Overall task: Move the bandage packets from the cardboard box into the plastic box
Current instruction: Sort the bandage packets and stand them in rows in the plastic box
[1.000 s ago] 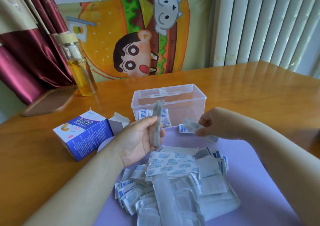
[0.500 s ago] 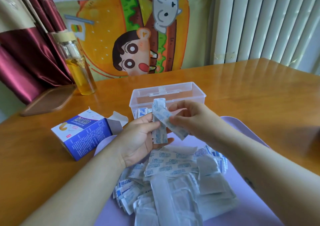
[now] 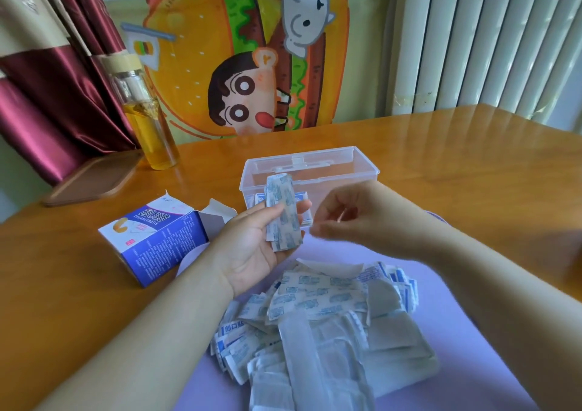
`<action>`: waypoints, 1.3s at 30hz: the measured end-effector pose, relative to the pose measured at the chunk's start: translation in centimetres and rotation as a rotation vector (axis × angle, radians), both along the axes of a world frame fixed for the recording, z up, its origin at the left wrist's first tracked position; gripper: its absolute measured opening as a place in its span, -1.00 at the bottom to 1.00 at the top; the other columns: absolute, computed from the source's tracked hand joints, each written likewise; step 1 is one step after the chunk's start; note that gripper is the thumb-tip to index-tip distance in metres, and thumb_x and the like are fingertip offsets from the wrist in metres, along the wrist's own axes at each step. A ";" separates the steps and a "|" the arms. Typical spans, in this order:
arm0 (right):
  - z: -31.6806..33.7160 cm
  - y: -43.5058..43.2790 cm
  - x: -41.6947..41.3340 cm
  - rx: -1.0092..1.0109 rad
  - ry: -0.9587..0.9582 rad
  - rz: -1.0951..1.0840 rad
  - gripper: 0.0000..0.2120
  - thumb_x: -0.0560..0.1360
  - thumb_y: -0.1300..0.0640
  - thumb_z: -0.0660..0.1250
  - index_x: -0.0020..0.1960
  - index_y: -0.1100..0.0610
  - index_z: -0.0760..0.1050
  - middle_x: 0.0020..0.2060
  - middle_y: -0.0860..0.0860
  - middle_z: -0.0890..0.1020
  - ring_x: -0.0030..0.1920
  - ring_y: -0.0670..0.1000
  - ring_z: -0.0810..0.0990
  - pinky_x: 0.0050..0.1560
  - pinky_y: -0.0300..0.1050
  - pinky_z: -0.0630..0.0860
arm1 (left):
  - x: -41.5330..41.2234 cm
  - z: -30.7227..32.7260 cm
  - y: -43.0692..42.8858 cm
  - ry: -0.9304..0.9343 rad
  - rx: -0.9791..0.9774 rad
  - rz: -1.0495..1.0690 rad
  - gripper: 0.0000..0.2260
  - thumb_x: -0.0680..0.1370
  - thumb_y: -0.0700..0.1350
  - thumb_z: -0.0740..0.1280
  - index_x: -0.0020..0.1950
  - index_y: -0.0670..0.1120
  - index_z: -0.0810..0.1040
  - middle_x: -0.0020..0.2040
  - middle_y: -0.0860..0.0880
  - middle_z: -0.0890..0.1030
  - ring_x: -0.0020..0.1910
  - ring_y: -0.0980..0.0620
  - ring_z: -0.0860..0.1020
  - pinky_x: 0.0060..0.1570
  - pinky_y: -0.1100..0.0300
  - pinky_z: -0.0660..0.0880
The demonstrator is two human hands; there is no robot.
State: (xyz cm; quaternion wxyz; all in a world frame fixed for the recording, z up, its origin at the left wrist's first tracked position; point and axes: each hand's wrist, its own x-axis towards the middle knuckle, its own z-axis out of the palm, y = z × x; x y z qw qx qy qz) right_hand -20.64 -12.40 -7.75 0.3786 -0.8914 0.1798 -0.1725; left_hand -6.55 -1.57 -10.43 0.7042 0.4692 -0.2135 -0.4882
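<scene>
Bandage packets (image 3: 282,213) in left hand (image 3: 252,248), right hand (image 3: 346,218) just beside them

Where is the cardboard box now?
In the head view, the cardboard box lies on the wooden table, left of the left hand and nearer than the glass bottle.

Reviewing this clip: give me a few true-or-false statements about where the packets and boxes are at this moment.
1. The left hand holds several long packets. True.
2. The plastic box is closed with a lid. False: it is open at the top.
3. The cardboard box stands upright. False: it lies on its side with a flap open.
4. A pile of packets lies on the purple mat. True.
</scene>
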 end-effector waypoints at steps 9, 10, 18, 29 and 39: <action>-0.4 1.5 -0.2 -0.178 0.617 0.232 -0.52 0.19 -0.34 0.46 -0.01 -0.19 0.40 -0.15 -0.24 0.48 -0.17 -0.22 0.48 -0.11 -0.27 0.41 | 0.2 0.3 0.6 0.137 0.013 -0.011 -0.81 0.62 -0.15 0.11 0.11 -0.11 0.49 -0.08 -0.05 0.68 -0.32 0.12 0.56 -0.26 0.20 0.57; -0.6 1.5 -0.1 -0.187 0.613 0.235 -0.55 0.20 -0.33 0.46 -0.06 -0.17 0.39 -0.18 -0.23 0.49 -0.20 -0.21 0.48 -0.11 -0.26 0.42 | 0.2 0.3 0.6 0.146 0.012 -0.014 -0.81 0.61 -0.15 0.13 0.14 -0.09 0.48 -0.08 -0.05 0.68 -0.34 0.12 0.54 -0.25 0.19 0.57; -1.3 -0.5 -0.3 -0.020 0.444 0.109 -0.70 0.41 -0.13 0.40 -0.24 0.10 0.51 -0.44 -0.08 0.45 -0.41 -0.07 0.41 -0.36 -0.22 0.34 | 0.4 0.1 0.2 -0.029 0.002 0.048 -0.82 0.58 -0.14 0.21 0.08 -0.03 0.59 -0.36 0.06 0.45 -0.44 0.15 0.35 -0.28 0.25 0.45; -2.8 -2.9 0.4 0.404 0.090 0.003 -0.58 0.31 -0.19 0.38 -0.04 0.12 0.65 -0.01 0.20 0.65 -0.14 0.09 0.51 -0.02 0.07 0.41 | 0.6 -0.9 0.2 -0.653 0.173 0.196 -0.93 0.52 -0.02 0.36 -0.12 0.01 0.57 -0.38 0.03 0.36 -0.44 0.11 0.32 -0.36 0.24 0.30; -3.0 -3.2 0.2 0.384 0.078 -0.142 -0.56 0.26 -0.21 0.38 -0.06 0.11 0.65 -0.06 0.12 0.69 0.05 0.21 0.62 0.18 0.23 0.49 | 1.2 -1.7 0.6 -0.909 0.387 0.000 -0.94 0.52 -0.08 0.37 -0.02 0.05 0.60 -0.30 0.17 0.59 -0.35 0.23 0.49 -0.29 0.32 0.38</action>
